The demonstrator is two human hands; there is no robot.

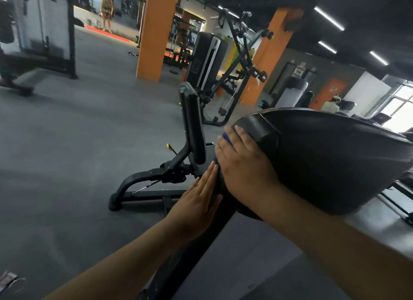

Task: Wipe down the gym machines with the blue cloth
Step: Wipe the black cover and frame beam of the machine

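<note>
A large black padded part of a gym machine (pixel 324 156) fills the right middle of the head view. My right hand (pixel 243 163) lies over its near left end and presses the blue cloth (pixel 226 137) against the pad; only a small blue strip shows between the fingers. My left hand (pixel 199 201) is flat, fingers straight and together, resting against the lower left edge of the same pad. Below the hands runs the machine's black frame beam (pixel 190 255).
An adjustable black bench (pixel 192 130) stands just beyond my hands. A cable machine (pixel 237 65) and two orange pillars (pixel 154 31) are farther back. Grey rubber floor (pixel 78 143) stretches to the left. People stand far off by the mirror and the window.
</note>
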